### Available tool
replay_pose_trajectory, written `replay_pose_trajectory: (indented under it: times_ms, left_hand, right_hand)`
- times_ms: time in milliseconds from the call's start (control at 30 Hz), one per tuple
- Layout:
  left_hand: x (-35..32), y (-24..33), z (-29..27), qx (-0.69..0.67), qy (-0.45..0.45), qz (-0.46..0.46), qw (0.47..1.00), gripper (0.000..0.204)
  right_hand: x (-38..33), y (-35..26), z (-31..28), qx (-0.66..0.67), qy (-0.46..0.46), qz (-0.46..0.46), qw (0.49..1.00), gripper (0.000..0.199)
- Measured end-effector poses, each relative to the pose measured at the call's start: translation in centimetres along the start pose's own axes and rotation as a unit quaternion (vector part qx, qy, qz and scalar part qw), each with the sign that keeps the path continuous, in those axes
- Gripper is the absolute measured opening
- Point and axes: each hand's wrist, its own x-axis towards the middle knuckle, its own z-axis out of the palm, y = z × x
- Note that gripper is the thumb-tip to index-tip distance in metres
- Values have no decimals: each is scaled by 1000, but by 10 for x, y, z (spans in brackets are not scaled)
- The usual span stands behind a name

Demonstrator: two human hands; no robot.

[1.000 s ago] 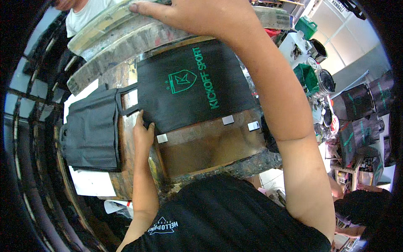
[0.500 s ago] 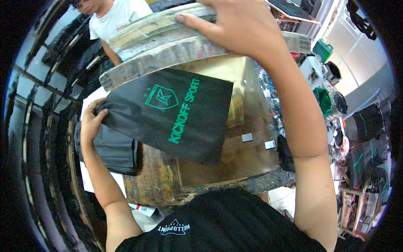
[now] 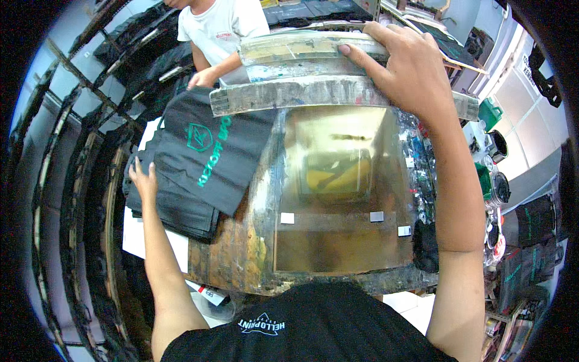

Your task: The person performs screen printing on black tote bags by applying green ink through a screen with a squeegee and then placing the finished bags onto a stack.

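Note:
My right hand (image 3: pixel 410 69) grips the raised wooden screen-printing frame (image 3: pixel 301 93), its thumb along the near side and its fingers over the top. Under the frame lies a shiny brown printing board (image 3: pixel 338 241). On the left, my left hand (image 3: pixel 145 181) has its fingers spread on the edge of a stack of plain black fabric bags (image 3: pixel 187 220). A black bag with a green shield print (image 3: pixel 220 172) lies slanted over that stack, its right part passing behind the frame. A co-worker's hand (image 3: pixel 205 78) is at the printed bag's far edge.
Small pale tabs (image 3: pixel 377 216) are stuck on the board. Ink tubs (image 3: pixel 499 187) and a green container (image 3: pixel 491 113) crowd the right side. Dark racks (image 3: pixel 72 199) with hanging black pieces line the left. The co-worker (image 3: pixel 220 30) stands across the table.
The printed bag has moved left off the board and onto the stack, and my left hand has let go of it. The co-worker's hand has come to it. My right hand still holds the frame up.

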Motion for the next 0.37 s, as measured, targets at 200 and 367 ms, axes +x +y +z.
replay_pose_trajectory:
  times_ms: [200, 367]
  left_hand:
    - [-121, 85, -93, -104, -186, 43, 976, 49]
    - [-175, 80, -88, -6, -317, 91, 944, 89]
  right_hand:
    - [3, 0, 0, -14, 0, 2, 1000, 54]
    - [0, -1, 1, -21, -20, -4, 1000, 60]
